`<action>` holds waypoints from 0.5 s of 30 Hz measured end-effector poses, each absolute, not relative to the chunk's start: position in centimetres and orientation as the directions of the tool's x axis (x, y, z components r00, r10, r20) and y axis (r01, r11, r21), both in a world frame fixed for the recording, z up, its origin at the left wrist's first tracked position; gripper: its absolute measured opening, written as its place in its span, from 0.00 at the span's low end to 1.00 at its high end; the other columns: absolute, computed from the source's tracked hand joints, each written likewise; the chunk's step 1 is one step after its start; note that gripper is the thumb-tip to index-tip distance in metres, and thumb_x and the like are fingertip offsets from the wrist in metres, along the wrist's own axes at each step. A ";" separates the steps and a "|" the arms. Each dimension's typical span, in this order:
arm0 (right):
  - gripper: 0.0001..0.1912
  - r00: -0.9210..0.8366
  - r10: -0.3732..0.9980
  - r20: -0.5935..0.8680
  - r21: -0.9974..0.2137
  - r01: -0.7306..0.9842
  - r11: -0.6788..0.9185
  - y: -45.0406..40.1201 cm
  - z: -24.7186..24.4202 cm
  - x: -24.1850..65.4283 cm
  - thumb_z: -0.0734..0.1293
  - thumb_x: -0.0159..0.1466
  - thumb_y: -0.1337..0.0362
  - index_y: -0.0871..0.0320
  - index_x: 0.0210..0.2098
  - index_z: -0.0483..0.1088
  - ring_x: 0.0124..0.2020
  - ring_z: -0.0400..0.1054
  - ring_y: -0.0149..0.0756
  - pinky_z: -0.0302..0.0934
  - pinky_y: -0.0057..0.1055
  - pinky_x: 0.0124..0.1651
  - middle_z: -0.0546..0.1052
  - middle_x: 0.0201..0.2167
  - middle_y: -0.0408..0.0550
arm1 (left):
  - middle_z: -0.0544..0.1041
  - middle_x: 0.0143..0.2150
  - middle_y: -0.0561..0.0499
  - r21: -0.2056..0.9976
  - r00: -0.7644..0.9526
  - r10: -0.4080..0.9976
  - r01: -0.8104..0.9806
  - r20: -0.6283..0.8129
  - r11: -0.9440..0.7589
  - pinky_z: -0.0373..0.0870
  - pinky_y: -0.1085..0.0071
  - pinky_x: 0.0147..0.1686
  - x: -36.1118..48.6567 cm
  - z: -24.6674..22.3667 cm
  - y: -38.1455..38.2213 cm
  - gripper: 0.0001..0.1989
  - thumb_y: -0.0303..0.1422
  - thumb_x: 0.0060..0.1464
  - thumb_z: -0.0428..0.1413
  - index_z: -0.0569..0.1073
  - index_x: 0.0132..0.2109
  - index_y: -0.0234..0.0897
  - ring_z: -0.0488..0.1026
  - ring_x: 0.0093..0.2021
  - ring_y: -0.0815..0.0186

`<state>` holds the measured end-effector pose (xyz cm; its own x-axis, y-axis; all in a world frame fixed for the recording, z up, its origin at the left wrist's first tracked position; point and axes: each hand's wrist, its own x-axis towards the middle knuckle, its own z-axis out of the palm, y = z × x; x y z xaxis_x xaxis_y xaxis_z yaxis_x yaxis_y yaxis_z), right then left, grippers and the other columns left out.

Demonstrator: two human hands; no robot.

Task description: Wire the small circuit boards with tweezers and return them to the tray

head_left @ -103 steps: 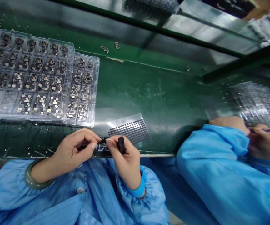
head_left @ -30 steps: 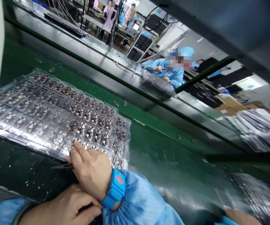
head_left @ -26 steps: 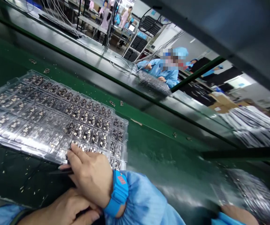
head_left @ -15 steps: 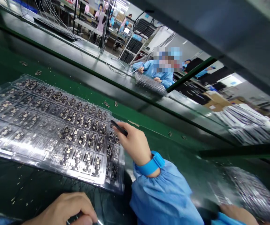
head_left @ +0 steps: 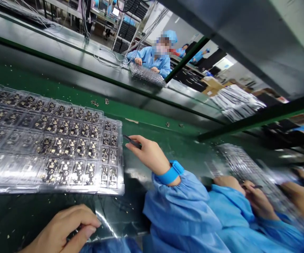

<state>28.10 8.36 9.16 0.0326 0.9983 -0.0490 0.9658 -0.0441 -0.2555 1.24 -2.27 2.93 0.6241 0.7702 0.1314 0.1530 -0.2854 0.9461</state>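
My right hand (head_left: 152,154), with a blue wrist strap, closes round black tweezers (head_left: 133,142). Their tip points left, close to the right edge of a clear plastic tray (head_left: 123,158). Rows of small circuit boards (head_left: 78,171) lie in the tray's pockets, and some pockets at its middle left look bare through the glare. Below the tray, my left hand (head_left: 64,226) hovers or rests over the dark green mat with loosely bent fingers. A small gap shows between its thumb and forefinger, and nothing is visible in them.
Co-workers' hands (head_left: 257,200) work at another tray (head_left: 241,158) on the right. Across the metal divider (head_left: 70,75) sits a person in blue (head_left: 152,58). Small loose metal parts (head_left: 94,103) lie behind my tray, and tiny scraps dot the mat (head_left: 6,218).
The view has swung right, so the tray appears farther left. My right hand with the tweezers has come off the tray's right edge columns to just beside it.
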 end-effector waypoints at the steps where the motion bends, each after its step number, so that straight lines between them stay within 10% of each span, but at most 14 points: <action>1: 0.16 0.039 0.999 -0.038 -0.270 0.962 -0.048 8.2 9.0 28.3 0.66 0.62 0.57 0.54 0.48 0.72 0.33 0.74 0.37 0.65 0.32 0.35 0.80 0.39 0.46 | 0.80 0.38 0.53 0.940 0.625 0.770 0.166 0.133 -0.298 0.74 0.81 0.39 1.4 3.2 -2.2 0.09 0.28 0.61 0.50 0.74 0.43 0.42 0.77 0.37 0.69; 15: 0.12 -0.216 0.971 0.102 -0.312 0.920 0.238 9.9 5.4 26.2 0.64 0.65 0.61 0.52 0.48 0.72 0.47 0.72 0.37 0.66 0.32 0.47 0.78 0.47 0.44 | 0.82 0.43 0.53 0.670 0.776 0.543 0.219 0.320 -0.709 0.71 0.76 0.52 3.5 3.2 -2.0 0.12 0.28 0.56 0.58 0.75 0.48 0.42 0.78 0.46 0.64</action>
<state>26.25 9.94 5.38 -0.2165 0.9710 0.1019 0.9200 0.2378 -0.3116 3.47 -1.96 3.23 0.7764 0.5428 0.3203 0.2190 -0.7089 0.6704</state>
